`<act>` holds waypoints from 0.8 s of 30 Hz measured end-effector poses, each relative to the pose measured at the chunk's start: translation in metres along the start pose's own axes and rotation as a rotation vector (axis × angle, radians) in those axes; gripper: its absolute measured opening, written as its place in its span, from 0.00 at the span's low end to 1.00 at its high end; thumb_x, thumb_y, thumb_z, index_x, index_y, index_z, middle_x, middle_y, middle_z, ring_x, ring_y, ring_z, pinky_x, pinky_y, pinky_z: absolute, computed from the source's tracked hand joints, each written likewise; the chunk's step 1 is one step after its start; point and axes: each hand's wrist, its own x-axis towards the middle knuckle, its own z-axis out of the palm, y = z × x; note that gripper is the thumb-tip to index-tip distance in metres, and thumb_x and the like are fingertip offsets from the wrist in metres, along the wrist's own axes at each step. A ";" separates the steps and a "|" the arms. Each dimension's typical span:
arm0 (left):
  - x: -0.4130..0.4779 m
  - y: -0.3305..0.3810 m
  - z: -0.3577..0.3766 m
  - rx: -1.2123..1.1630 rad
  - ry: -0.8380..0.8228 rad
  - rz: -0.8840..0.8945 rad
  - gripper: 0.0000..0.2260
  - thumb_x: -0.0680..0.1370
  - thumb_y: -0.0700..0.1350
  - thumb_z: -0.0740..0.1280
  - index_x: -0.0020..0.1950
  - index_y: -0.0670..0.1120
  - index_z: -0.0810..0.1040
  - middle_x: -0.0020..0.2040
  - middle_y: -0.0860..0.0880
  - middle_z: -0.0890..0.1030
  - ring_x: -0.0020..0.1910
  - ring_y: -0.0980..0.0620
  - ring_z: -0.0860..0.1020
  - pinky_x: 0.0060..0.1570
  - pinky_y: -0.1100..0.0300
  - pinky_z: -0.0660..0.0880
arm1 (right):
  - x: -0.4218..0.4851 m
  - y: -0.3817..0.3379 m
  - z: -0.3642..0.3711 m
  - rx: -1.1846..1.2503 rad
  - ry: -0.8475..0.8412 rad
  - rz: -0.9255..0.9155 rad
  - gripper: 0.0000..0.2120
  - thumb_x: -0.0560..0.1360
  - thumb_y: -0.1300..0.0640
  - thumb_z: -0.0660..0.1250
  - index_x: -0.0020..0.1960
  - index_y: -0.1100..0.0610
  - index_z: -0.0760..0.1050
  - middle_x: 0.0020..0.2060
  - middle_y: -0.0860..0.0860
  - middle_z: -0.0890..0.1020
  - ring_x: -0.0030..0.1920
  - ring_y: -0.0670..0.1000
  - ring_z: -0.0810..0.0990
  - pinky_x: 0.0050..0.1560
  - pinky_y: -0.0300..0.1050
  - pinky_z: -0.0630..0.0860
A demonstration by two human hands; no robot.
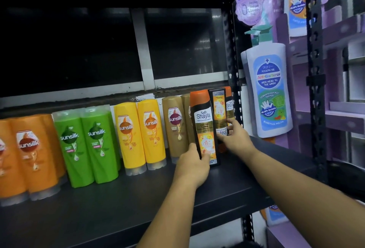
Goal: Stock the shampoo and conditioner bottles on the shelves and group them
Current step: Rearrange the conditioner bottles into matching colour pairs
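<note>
On shelf (118,208), Shayla bottles (203,121), gripped by hands (192,165)

A dark, matte shelf (110,210) runs across a dimly lit bay — the space above it is almost black. Behind it, pale grey rails (142,50) form a cross-shaped frame. Black perforated uprights (316,97) stand at the right, and beside them a purple cardboard display (339,28) carries an oversized printed wash bottle (268,91).
</note>
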 end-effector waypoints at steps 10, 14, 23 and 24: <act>0.000 0.000 0.000 0.012 -0.003 -0.010 0.15 0.85 0.56 0.61 0.67 0.50 0.70 0.64 0.48 0.79 0.60 0.49 0.78 0.52 0.55 0.75 | -0.006 0.004 -0.004 0.089 -0.003 0.018 0.27 0.76 0.54 0.75 0.67 0.53 0.63 0.60 0.49 0.80 0.60 0.51 0.79 0.64 0.52 0.75; 0.000 -0.002 0.000 0.006 -0.004 -0.014 0.14 0.84 0.56 0.61 0.66 0.50 0.71 0.63 0.48 0.79 0.58 0.48 0.78 0.55 0.52 0.77 | -0.018 0.001 -0.014 0.044 -0.054 0.004 0.25 0.77 0.52 0.73 0.68 0.50 0.63 0.60 0.49 0.81 0.63 0.52 0.79 0.67 0.55 0.73; -0.007 0.006 -0.004 0.236 -0.020 -0.058 0.16 0.84 0.58 0.60 0.56 0.47 0.76 0.55 0.47 0.80 0.52 0.46 0.78 0.50 0.51 0.79 | -0.064 -0.014 -0.053 -0.029 -0.094 0.011 0.25 0.75 0.47 0.75 0.67 0.46 0.67 0.59 0.44 0.80 0.59 0.48 0.78 0.60 0.46 0.73; -0.009 0.007 -0.004 0.292 -0.022 -0.067 0.15 0.84 0.58 0.60 0.53 0.47 0.76 0.53 0.47 0.80 0.51 0.46 0.78 0.48 0.52 0.79 | -0.069 -0.017 -0.057 -0.034 -0.091 0.012 0.26 0.75 0.47 0.75 0.67 0.46 0.67 0.59 0.44 0.80 0.59 0.48 0.78 0.59 0.45 0.73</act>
